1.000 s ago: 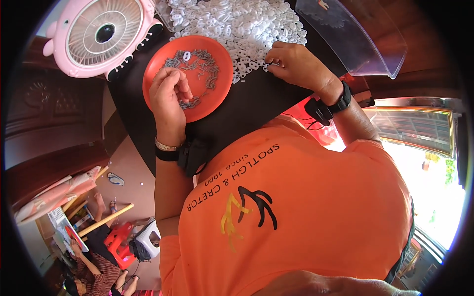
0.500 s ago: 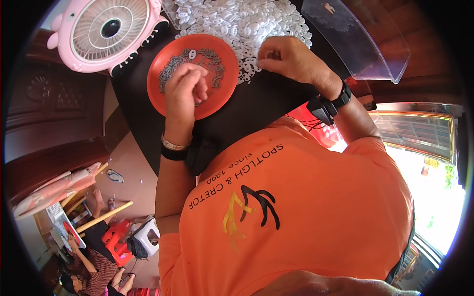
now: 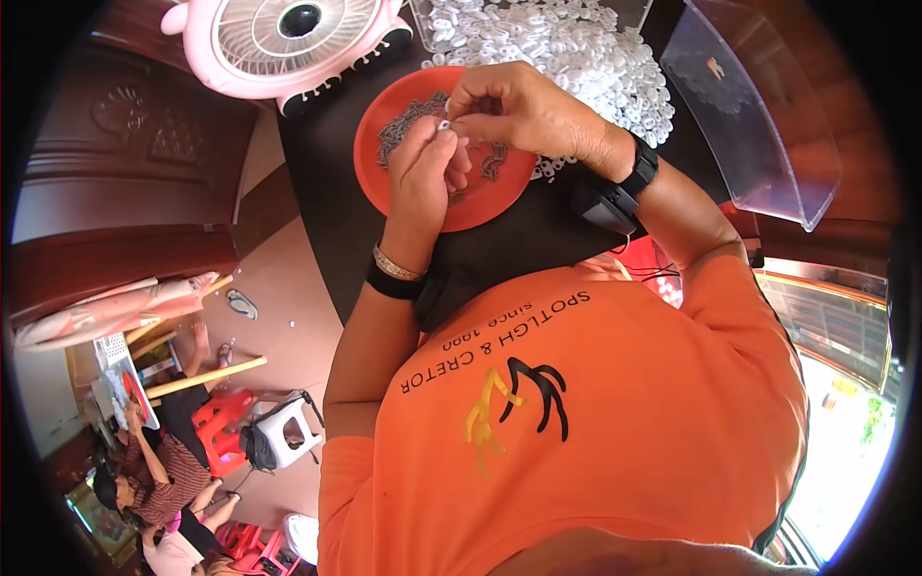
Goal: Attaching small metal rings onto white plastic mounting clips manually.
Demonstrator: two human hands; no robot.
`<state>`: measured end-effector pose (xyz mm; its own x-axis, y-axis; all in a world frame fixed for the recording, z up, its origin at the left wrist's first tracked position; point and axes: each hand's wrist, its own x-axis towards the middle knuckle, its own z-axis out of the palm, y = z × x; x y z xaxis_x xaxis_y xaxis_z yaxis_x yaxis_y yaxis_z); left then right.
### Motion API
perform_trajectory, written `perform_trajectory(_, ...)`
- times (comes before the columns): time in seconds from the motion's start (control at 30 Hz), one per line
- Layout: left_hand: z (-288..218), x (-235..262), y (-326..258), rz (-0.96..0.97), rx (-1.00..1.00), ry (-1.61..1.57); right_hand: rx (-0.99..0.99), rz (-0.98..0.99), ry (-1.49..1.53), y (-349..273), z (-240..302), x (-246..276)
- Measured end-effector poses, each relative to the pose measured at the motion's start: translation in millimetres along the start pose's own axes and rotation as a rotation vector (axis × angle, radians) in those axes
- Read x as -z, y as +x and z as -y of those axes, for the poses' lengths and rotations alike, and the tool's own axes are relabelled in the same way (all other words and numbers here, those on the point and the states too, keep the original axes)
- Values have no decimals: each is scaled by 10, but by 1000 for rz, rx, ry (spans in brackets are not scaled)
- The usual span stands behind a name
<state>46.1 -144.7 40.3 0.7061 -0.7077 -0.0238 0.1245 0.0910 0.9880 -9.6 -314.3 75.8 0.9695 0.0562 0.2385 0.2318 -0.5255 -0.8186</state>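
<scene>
My left hand (image 3: 423,173) is closed, its thumb and fingertips pinching a small white plastic piece (image 3: 443,125) above a round orange-red dish (image 3: 370,178). Against those fingertips, my right hand (image 3: 528,110) is closed with thumb and forefinger pressed together; whatever they grip is too small to make out. Beneath both hands the dish holds many thin grey metal pieces (image 3: 408,120), which look like small screws. Beyond the dish and to its right spreads a large heap of small white oval plastic pieces with holes (image 3: 567,58).
A pink fan (image 3: 298,38) stands at the far left of the black table (image 3: 331,192). On the right is a clear plastic bin (image 3: 759,106). At lower left, other people (image 3: 163,461) sit near red stools (image 3: 221,422) and a white stool (image 3: 288,432).
My right hand has moved left from the heap of white pieces to my left fingertips. The whole view has shifted, with the dish and fan now further right in the picture.
</scene>
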Motion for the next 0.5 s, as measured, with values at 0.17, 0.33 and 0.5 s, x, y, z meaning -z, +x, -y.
perform_trajectory(0.17,-10,52,21,28,61,65,-4,79,-10,9,-47,35)
perform_trajectory(0.33,-56,69,43,13,77,87,44,71,220,-13,-130,32)
perform_trajectory(0.5,-91,48,23,39,96,58,-87,49,453,-26,-202,26)
